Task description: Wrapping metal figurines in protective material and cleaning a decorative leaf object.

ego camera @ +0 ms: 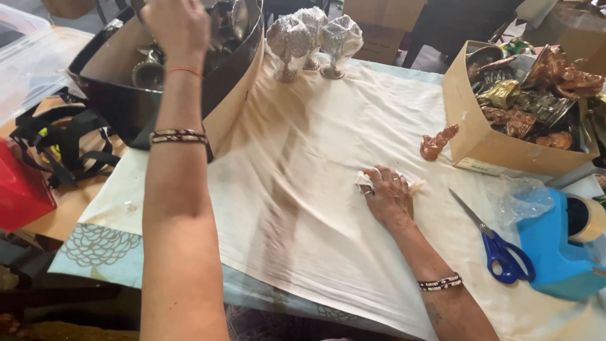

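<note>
The left hand (178, 24) is raised over the dark box (126, 101) of metal cups; its finger state cannot be determined. The right hand (386, 196) is pressed on the tabletop (297, 208), fingers closed on a crumpled white cloth (365, 182). 3 wrapped goblets (314, 41) stand behind; blue-handled scissors (499, 249) lie near the right hand.

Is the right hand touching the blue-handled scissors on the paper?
Apart. The head view shows the right hand pressing a crumpled white wad, with bare paper between it and the blue-handled scissors.
</note>
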